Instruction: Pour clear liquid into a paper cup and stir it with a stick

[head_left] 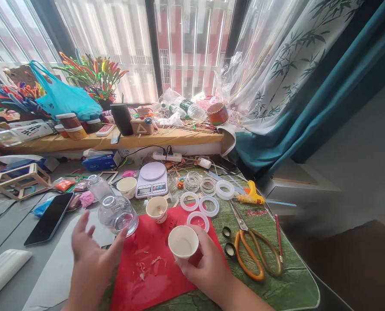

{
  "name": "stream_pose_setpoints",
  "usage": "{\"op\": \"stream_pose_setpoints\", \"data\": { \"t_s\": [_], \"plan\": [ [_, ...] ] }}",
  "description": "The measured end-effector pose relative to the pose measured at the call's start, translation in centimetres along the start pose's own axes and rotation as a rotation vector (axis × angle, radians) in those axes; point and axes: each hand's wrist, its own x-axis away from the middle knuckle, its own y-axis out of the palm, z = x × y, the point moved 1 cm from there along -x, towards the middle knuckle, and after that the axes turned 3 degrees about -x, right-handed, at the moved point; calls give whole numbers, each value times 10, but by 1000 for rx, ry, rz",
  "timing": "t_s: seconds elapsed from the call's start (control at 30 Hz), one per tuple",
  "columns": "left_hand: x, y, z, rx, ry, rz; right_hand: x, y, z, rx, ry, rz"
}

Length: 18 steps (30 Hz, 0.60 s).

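1. nearest, the right hand [208,268] held a round white paper cup [183,243] above the red sheet, grip closed around its side and mouth tipped up, probably to leave the opening unobstructed.
2. the left hand [95,259] was spread wide, its grip holding nothing; the thumb was just beside a clear rounded vessel [116,219], though whether they touched could not be told.
3. below the cup, a flat red sheet [153,289] bore pale scraps [142,274], perhaps shielding the green table [296,287].
4. to the right, large orange-handled metal scissors [242,224] lay with handles nearer, likely for easy reach.
5. beyond the cup, translucent rings [209,214] lay flat near a second white paper cup [153,204], upright, presumably to contain its small bits [160,211].
6. farther back, a white digital scale [152,188] faced its display this way, seemingly for reading.
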Motion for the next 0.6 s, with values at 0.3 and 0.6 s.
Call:
{"op": "stream_pose_setpoints", "data": {
  "t_s": [0.3,0.6],
  "plan": [
    [69,40,18,106,103,-393,4,1,5,-11,-58,81],
    [35,93,21,104,-92,-429,5,-4,7,8,-45,151]
  ]
}}
